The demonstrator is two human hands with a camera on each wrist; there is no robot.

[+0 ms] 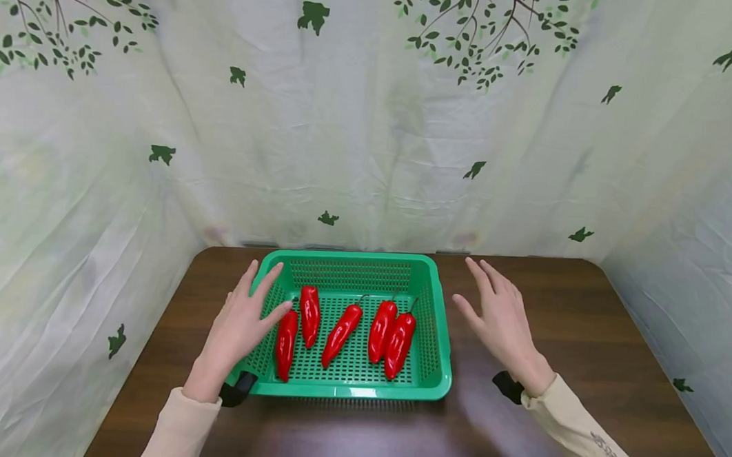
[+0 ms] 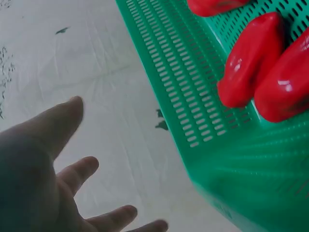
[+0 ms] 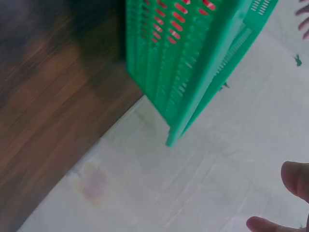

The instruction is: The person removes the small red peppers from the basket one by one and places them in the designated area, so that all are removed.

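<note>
A green plastic basket (image 1: pixel 351 392) with slotted walls stands on the table, and several glossy red chili peppers (image 1: pixel 342 334) lie apart or side by side on its floor. My left hand (image 1: pixel 237 325) hovers over the basket's left side with fingers spread and nothing in it. In the left wrist view its thumb (image 2: pixel 53 121) and fingertips are apart from the basket wall (image 2: pixel 181 96). To the right of the basket, my right hand (image 1: pixel 504 318) is held in the air with straight fingers, holding nothing. The right wrist view shows only two of its fingertips at the edge, away from the basket (image 3: pixel 193 82).
The dark brown wooden table (image 1: pixel 555 300) extends to both sides and in front of the basket. A pale curtain (image 1: pixel 371 132) with leaf prints hangs behind the table and along both sides. Black bands (image 1: pixel 239 389) sit at both wrists.
</note>
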